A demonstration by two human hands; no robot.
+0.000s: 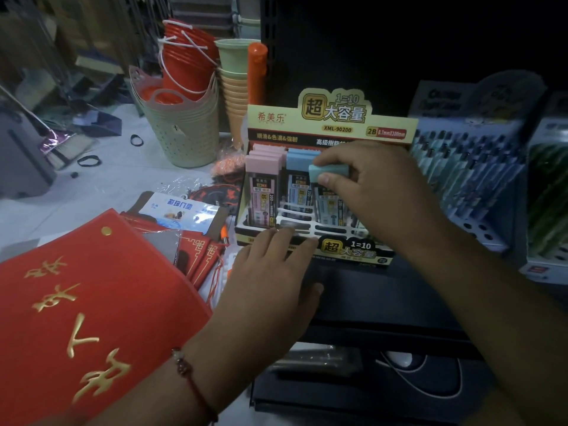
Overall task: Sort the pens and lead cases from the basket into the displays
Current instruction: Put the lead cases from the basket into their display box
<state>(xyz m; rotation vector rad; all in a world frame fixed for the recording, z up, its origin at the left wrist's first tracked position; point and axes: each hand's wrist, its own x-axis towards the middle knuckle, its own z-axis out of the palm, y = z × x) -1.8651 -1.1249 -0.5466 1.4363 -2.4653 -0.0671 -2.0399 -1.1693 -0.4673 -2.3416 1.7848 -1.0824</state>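
While both hands [362, 176] work — one teal-capped case [330, 173]

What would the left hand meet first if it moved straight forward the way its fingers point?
Probably the white slotted grid of the lead case display; the left hand already has its fingertips at the grid's front edge, though depth is unclear.

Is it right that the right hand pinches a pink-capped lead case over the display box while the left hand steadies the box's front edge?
Not quite. In the head view the right hand pinches a teal-capped lead case, not pink; the left hand steadies the display box.
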